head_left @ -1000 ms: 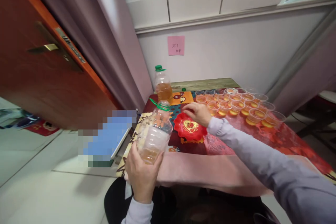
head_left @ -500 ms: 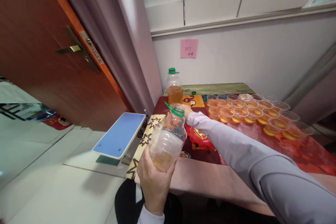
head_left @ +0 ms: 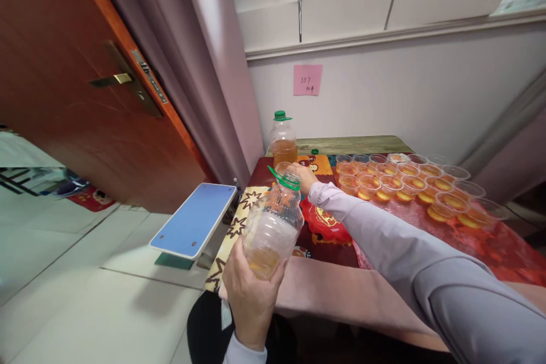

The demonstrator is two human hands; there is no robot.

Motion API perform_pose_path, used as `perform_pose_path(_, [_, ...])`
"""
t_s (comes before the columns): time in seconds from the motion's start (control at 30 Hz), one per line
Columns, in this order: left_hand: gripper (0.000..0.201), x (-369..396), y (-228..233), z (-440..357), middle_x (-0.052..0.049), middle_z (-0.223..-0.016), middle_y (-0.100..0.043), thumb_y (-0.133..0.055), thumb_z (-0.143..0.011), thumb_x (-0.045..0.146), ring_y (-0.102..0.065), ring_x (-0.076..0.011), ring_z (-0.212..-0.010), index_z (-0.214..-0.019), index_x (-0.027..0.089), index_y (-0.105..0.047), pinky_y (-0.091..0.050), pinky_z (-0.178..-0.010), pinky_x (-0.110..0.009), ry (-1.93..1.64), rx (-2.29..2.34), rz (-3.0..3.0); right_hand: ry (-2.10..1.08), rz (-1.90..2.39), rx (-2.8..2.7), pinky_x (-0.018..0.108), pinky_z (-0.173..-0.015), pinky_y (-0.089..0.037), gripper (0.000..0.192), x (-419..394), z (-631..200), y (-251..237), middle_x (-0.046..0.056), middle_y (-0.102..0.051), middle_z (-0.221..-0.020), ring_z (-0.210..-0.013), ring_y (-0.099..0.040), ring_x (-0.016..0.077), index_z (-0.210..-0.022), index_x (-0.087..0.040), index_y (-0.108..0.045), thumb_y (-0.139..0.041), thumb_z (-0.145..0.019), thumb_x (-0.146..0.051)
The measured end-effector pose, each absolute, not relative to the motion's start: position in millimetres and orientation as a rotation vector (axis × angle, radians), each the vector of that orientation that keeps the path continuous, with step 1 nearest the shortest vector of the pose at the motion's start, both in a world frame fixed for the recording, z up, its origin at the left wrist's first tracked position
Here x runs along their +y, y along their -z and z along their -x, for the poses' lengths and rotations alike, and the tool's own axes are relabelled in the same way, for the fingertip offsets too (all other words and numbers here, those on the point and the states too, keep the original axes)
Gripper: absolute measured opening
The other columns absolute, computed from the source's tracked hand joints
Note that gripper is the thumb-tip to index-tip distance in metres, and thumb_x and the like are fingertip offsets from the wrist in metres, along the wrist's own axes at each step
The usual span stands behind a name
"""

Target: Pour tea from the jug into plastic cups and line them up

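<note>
My tabletop point(head_left: 354, 144) wore a patterned cloth point(head_left: 490, 244). On it stood rows of clear cups point(head_left: 409, 182) with amber liquid, a capped bottle point(head_left: 284, 145) at the far left corner, a loose green cap point(head_left: 314, 151) beside it, and a red plate point(head_left: 326, 222).

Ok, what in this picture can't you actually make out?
Head view only:
- Right hand: its fingertips are behind the held bottle, so whether it grips the small cup is unclear.
- Pink note: writing too small to read.
- Left hand: covers the held bottle's base.
- Red plate: partly hidden by the sleeve.
- Far cups: too small and crowded to count.
</note>
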State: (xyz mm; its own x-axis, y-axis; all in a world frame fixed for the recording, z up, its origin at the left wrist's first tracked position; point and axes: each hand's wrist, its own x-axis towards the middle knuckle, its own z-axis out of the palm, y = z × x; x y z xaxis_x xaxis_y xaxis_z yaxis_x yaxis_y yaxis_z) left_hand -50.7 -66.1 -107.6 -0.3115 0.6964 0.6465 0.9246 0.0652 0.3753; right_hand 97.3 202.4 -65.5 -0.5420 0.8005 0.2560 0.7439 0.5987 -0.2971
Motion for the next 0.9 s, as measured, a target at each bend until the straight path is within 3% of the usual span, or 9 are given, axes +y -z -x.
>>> perform_pose_path(0.17, [0.101,-65.6,107.8,50.0,-0.024,-0.134,-0.064,-0.074,-0.078,0.070,-0.063,-0.0392,-0.123,-0.153,0.012,-0.039,-0.051,-0.103,-0.052,1.101,-2.083,1.614,-0.149,1.206,-2.198,0.029,-0.089,-0.049,0.017,196.9,-120.6,40.4,0.009,-0.069,-0.112,-0.099,-0.067,0.0195,-0.108,-0.019,-0.069,-0.054,-0.103,-0.025])
perform_pose_path(0.27, [0.100,-65.9,107.6,49.7,-0.025,-0.134,-0.064,-0.073,-0.078,0.070,-0.063,-0.0399,-0.124,-0.151,0.011,-0.041,-0.050,-0.104,-0.053,1.111,-2.083,1.609,-0.100,1.100,-2.037,0.030,-0.083,-0.048,0.012,180.8,-159.9,42.6,0.006,-0.069,-0.101,-0.088,-0.066,0.0195,-0.100,-0.020,-0.069,-0.059,-0.101,-0.027])
perform_pose_path(0.4, [0.099,-64.8,106.8,49.7,-0.026,-0.135,-0.063,-0.071,-0.079,0.071,-0.063,-0.0404,-0.124,-0.151,0.009,-0.042,-0.050,-0.104,-0.053,1.105,-2.079,1.617,-0.144,1.138,-2.136,0.029,-0.075,-0.047,0.010,146.5,-217.3,85.2,0.004,-0.067,-0.090,-0.081,-0.065,0.0193,-0.090,-0.022,-0.067,-0.063,-0.098,-0.027])
perform_pose_path(0.5, [0.100,-62.2,105.8,49.6,-0.025,-0.135,-0.063,-0.072,-0.078,0.071,-0.062,-0.0404,-0.124,-0.151,0.010,-0.041,-0.049,-0.105,-0.053,1.098,-2.100,1.625,-0.228,1.224,-2.229,0.029,-0.073,-0.047,0.009,125.0,-240.4,123.9,0.005,-0.068,-0.092,-0.081,-0.066,0.0191,-0.089,-0.022,-0.067,-0.064,-0.097,-0.025])
perform_pose_path(0.73, [0.101,-58.9,103.4,45.4,-0.026,-0.137,-0.062,-0.071,-0.077,0.072,-0.061,-0.0408,-0.126,-0.151,0.010,-0.041,-0.047,-0.106,-0.054,1.054,-2.120,1.642,-0.266,1.284,-2.270,0.031,-0.077,-0.053,0.011,110.9,-243.7,144.9,0.008,-0.073,-0.105,-0.088,-0.071,0.0207,-0.101,-0.022,-0.071,-0.061,-0.099,-0.026])
perform_pose_path(0.9, [0.100,-56.1,98.4,47.5,-0.025,-0.138,-0.062,-0.071,-0.076,0.070,-0.060,-0.0406,-0.128,-0.151,0.010,-0.041,-0.047,-0.108,-0.054,1.028,-2.138,1.679,-0.179,1.178,-2.002,0.042,-0.099,-0.056,0.041,96.6,-255.3,148.5,0.012,-0.068,-0.136,-0.121,-0.068,0.0287,-0.135,-0.024,-0.064,-0.064,-0.097,-0.038])
